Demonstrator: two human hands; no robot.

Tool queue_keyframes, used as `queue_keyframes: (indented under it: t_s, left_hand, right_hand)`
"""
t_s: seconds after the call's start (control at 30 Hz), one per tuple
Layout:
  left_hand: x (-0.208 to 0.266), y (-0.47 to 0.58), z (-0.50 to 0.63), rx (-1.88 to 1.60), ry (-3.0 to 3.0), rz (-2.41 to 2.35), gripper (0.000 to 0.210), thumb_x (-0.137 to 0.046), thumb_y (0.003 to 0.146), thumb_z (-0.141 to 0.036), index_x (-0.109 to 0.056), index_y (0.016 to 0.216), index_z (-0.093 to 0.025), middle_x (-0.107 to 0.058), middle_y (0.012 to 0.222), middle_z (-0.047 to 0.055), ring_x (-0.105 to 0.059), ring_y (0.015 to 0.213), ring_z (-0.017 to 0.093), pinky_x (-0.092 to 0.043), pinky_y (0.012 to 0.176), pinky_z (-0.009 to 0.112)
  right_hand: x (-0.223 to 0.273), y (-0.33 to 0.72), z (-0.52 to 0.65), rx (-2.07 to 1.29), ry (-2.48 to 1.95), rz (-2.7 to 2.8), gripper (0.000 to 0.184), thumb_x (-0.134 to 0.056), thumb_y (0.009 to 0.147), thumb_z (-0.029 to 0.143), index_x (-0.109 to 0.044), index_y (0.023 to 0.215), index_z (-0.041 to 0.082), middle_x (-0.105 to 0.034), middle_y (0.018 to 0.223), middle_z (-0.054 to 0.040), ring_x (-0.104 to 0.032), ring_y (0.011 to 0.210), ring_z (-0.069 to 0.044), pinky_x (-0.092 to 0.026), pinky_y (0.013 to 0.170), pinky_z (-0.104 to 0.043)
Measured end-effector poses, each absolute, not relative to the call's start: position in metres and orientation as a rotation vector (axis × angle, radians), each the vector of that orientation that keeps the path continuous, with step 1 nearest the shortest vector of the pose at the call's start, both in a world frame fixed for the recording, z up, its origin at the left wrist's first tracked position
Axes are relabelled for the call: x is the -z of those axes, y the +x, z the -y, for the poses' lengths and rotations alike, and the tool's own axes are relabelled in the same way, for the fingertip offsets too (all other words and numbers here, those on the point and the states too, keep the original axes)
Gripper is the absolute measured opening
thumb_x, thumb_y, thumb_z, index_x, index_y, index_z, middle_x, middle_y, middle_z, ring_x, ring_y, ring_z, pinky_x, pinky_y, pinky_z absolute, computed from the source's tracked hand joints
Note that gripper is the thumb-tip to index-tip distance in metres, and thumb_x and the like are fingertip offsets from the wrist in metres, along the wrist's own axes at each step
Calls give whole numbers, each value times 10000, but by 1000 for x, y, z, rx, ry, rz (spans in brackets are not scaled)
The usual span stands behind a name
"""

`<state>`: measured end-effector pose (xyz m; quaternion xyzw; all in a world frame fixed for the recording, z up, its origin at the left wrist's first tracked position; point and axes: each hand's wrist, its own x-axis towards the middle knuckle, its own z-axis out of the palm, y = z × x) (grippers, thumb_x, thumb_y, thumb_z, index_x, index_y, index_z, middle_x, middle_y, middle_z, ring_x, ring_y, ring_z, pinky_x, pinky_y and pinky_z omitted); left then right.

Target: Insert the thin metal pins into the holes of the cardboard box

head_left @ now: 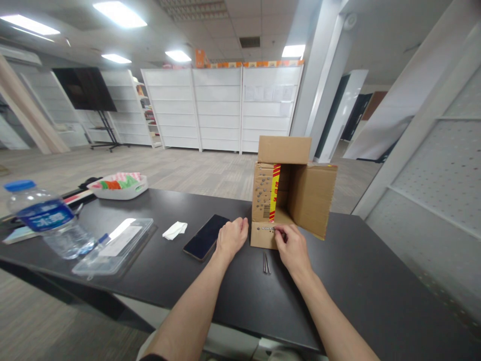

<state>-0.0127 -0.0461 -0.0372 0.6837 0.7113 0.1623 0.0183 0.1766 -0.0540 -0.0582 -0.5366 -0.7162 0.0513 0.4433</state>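
Note:
A cardboard box [259,200] stands on the black table with its opening toward me. Many small grey metal heads dot its left front flap, beside a red and yellow tape strip. Along the lower flap [263,241] runs a row of similar metal heads. At the right end of this row, my right hand [293,246] pinches with thumb and fingers; whatever is between them is too small to make out. My left hand [232,238] is closed just left of the box, beside a phone [205,238], its inside hidden. Long thin nails or screws [265,263] lie in front of the flap.
To the left are a crumpled white tissue [175,230], a clear plastic case [116,245], a water bottle [48,220] and a white basket [119,190] holding colourful packets. The box's right flap [315,198] sticks outward. The table's front edge [240,328] runs below my forearms.

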Motion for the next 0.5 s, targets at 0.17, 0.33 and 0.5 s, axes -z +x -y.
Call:
queue_keyframes:
  t_s: [0.17, 0.33, 0.5]
  left_hand:
    - [38, -13, 46, -507, 2118, -2217, 567, -137, 941, -484, -627, 899, -202, -685, 845, 114, -661, 814, 230, -413, 673, 285]
    - [40, -13, 45, -525, 2119, -2210, 578, -125, 940, -488, -626, 899, -203, -686, 848, 117, -660, 813, 227, -415, 678, 286]
    - [40, -13, 46, -531, 2140, -2218, 570, -128, 942, -477, -624, 880, -205, -686, 832, 107, -664, 808, 224, -417, 669, 279]
  right_hand:
    - [54, 174, 59, -138, -1297, 1781, 206, -467, 815, 224, -643, 919, 196, -632, 903, -68, -571, 823, -208, -436, 710, -325]
    - [45, 167, 70, -164, -1198, 1906, 247, -488, 746, 159, -617, 949, 214, -619, 935, -50, -552, 862, -209, -407, 786, -345]
    - [38, 162, 83, -284, -1106, 2070, 349, -447, 669, 81, -581, 958, 221, -586, 961, -35, -524, 950, -208, -362, 841, -346]
